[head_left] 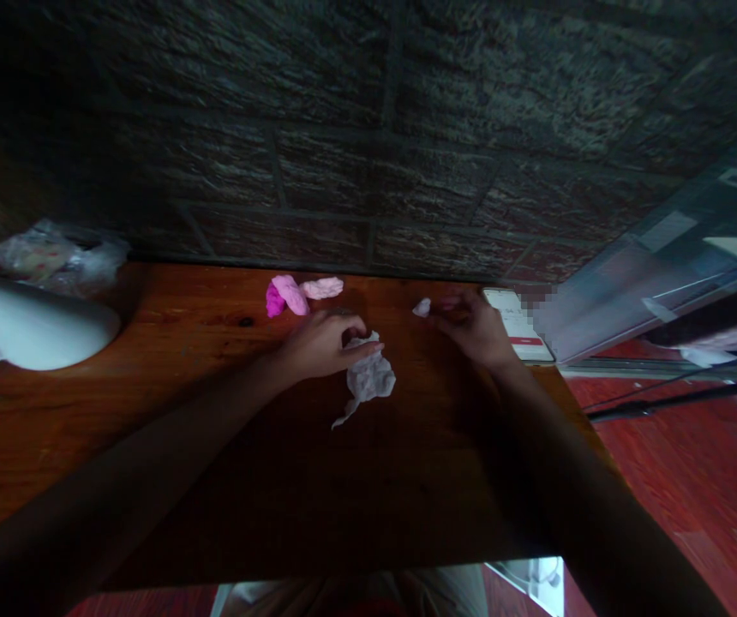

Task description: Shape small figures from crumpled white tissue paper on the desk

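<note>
My left hand (325,343) is closed, with thumb and fingers pinching the upper edge of a crumpled piece of white tissue paper (372,374). A thin twisted strip of the tissue trails toward me. To the right, my right hand (473,326) hovers low over the table with its fingers apart. Just left of its fingertips lies a small white wad (422,307), which looks like torn tissue. Beyond my left hand sit crumpled soft pieces: a magenta one (274,300), a pink one (290,294) and a pale pink one (322,288).
A phone (518,324) with a lit screen lies at the table's right edge. A white cone-shaped object (47,324) stands at the left, before a clear plastic bag (53,253). A dark stone-patterned wall (317,163) closes off the back of the wooden table (201,317).
</note>
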Tool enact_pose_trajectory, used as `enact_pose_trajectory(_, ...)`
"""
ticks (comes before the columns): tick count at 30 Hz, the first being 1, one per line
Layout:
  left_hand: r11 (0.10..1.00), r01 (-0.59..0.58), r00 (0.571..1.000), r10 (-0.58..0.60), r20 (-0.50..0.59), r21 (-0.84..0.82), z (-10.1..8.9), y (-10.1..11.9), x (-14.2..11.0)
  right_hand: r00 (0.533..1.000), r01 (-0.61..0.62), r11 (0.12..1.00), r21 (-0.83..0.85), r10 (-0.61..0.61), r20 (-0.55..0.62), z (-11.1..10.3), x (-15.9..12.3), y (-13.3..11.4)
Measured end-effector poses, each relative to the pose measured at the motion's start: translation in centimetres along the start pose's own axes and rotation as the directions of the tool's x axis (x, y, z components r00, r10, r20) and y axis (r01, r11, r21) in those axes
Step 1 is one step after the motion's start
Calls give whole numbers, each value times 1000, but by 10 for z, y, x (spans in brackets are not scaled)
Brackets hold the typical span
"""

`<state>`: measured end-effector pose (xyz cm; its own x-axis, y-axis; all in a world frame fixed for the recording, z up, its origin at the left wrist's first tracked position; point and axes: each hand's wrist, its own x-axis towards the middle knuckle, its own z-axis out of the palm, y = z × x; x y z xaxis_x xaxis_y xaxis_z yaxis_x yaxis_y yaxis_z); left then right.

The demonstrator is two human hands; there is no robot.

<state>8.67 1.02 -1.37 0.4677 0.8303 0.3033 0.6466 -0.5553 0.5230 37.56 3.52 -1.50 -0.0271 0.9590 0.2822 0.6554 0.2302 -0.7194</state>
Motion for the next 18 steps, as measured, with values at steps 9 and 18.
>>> enact_pose_trajectory(9,912,54,992,-2,129,-407,-9,-1,-4,998,-4,968,251,-10,56,-3,-21,-40)
enact_pose_trajectory(18,577,273,900,-435,-6,-770,3,6,-21,881,-175,915,363,-19,473,47,-56,-58)
